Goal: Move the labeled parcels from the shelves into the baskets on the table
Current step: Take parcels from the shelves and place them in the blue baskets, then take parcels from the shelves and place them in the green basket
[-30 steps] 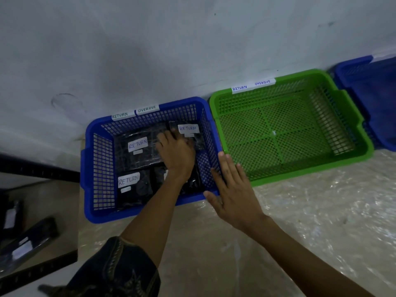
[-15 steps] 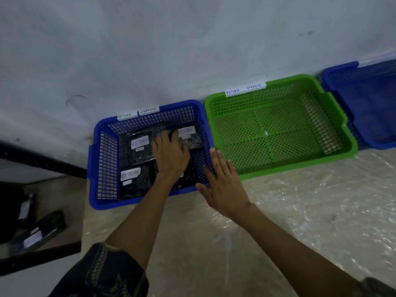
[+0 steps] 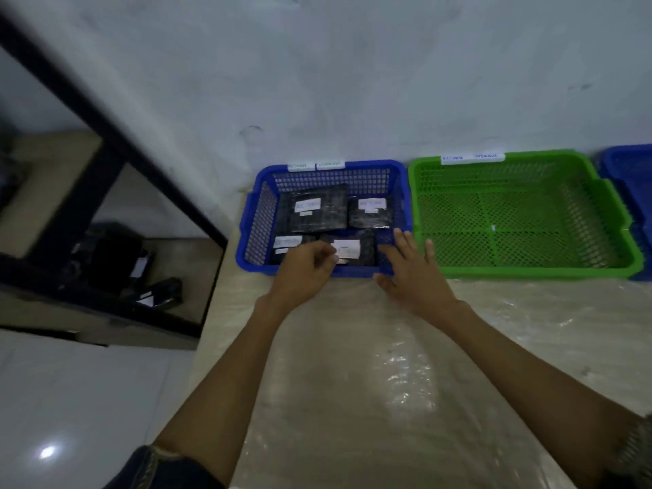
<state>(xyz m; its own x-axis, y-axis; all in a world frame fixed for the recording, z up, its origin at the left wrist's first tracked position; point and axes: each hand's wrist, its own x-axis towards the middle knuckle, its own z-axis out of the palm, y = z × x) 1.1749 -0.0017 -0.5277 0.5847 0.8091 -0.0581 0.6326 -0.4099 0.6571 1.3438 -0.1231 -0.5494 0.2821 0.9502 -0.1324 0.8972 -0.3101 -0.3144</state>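
Note:
A blue basket (image 3: 254, 220) stands on the table against the wall and holds several black parcels with white labels, among them one at the back left (image 3: 319, 215) and one at the front (image 3: 352, 249). My left hand (image 3: 303, 271) hovers over the basket's front rim with loosely curled fingers and holds nothing. My right hand (image 3: 414, 273) lies with straight fingers on the basket's front right corner. More black parcels (image 3: 116, 262) sit on the shelf at the left.
A green basket (image 3: 522, 270) with nothing in it stands right of the blue one, and another blue basket (image 3: 629, 178) shows at the far right edge. The black-framed shelf unit (image 3: 116, 150) stands left of the table. Plastic sheeting covers the tabletop (image 3: 370, 382).
My left hand has drawn back from inside the blue basket to its front rim, uncovering the front parcel. The view has swung left, bringing the shelf into sight.

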